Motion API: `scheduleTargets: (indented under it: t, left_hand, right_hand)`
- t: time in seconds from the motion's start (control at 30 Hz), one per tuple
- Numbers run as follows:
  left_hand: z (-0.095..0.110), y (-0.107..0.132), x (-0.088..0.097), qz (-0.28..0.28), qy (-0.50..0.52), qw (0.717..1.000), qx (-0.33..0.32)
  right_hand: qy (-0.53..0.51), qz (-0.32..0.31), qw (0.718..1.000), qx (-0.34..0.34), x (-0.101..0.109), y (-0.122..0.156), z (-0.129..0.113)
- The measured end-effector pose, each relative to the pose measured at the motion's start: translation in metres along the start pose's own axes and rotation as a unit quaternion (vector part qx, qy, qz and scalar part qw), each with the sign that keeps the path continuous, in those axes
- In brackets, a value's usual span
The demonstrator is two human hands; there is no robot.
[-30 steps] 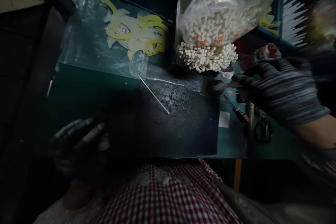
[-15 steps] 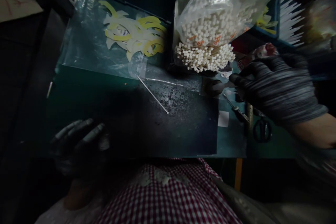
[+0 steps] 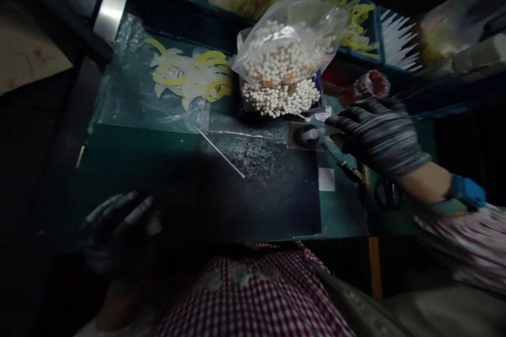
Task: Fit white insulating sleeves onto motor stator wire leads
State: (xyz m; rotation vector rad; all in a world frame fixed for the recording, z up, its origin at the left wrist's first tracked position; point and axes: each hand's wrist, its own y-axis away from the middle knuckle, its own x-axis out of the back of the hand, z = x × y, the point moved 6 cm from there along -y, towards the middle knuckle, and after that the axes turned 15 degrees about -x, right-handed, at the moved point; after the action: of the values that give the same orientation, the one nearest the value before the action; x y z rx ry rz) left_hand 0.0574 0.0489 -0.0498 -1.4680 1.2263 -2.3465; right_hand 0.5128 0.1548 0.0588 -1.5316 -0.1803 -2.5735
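My right hand (image 3: 375, 134), in a grey striped knitted glove, pinches a pale, flat, spatula-like tool (image 3: 328, 130). The tool's whitish end lies over a small dark round patch or dish (image 3: 305, 137) on a clear plastic piece. At the lower left, in deep shadow, is my left hand (image 3: 120, 226), gloved, its fingers loosely curled and slightly apart; I make out nothing in it. Between the hands, a thin white stick (image 3: 221, 152) with a small knob at its lower end lies slantwise on the dark mat (image 3: 272, 205).
A clear bag of white-ended sticks (image 3: 284, 58) stands behind the mat. Yellow and whitish curved strips (image 3: 193, 76) lie on plastic at left. A slim tool (image 3: 350, 169), black-handled scissors (image 3: 387, 192) and a crumpled red-white wrapper (image 3: 366, 88) are near my right hand.
The view has shifted, showing more of the back bins and my right forearm. My right hand still pinches the tool, whose end stays over the dark patch. My left hand has hardly moved.
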Motion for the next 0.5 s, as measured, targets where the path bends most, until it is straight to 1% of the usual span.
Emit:
scheduleTargets:
  t: [0.1, 0.13, 0.17, 0.2, 0.23, 0.3, 0.33, 0.37, 0.4, 0.47, 0.5]
  left_hand:
    - [-0.009, 0.001, -0.001, 0.012, -0.003, 0.999, 0.037]
    - [-0.009, -0.002, 0.0, 0.02, -0.002, 0.999, 0.037]
    - [-0.006, -0.006, 0.001, 0.022, 0.003, 0.999, 0.034]
    - [-0.002, -0.011, 0.003, 0.024, 0.011, 0.999, 0.033]
    - [0.004, -0.018, 0.004, 0.023, 0.026, 0.998, 0.043]
    - [0.024, -0.033, 0.004, 0.019, 0.089, 0.992, 0.088]
    - [0.037, -0.04, 0.0, 0.007, 0.142, 0.981, 0.132]
    - [0.052, -0.048, -0.008, -0.01, 0.216, 0.961, 0.175]
    - [0.074, -0.057, -0.023, -0.057, 0.303, 0.932, 0.191]
    - [0.115, -0.074, -0.051, -0.112, 0.415, 0.875, 0.222]
    - [0.134, -0.082, -0.069, -0.15, 0.469, 0.837, 0.239]
  right_hand:
    - [-0.107, -0.033, 0.992, -0.06, -0.013, 0.002, 0.016]
    - [-0.162, -0.031, 0.982, -0.088, -0.016, 0.005, 0.024]
    - [-0.224, -0.021, 0.967, -0.12, -0.018, 0.009, 0.034]
    - [-0.289, -0.009, 0.945, -0.153, -0.019, 0.014, 0.044]
    - [-0.354, 0.001, 0.917, -0.183, -0.019, 0.021, 0.052]
    - [-0.466, 0.009, 0.856, -0.225, -0.019, 0.036, 0.058]
    - [-0.508, 0.005, 0.828, -0.236, -0.018, 0.043, 0.054]
    - [-0.543, -0.002, 0.805, -0.237, -0.017, 0.049, 0.046]
    - [-0.573, -0.008, 0.786, -0.234, -0.015, 0.054, 0.035]
    - [-0.623, -0.027, 0.75, -0.219, -0.011, 0.061, 0.007]
    - [-0.65, -0.044, 0.73, -0.209, -0.01, 0.064, -0.008]
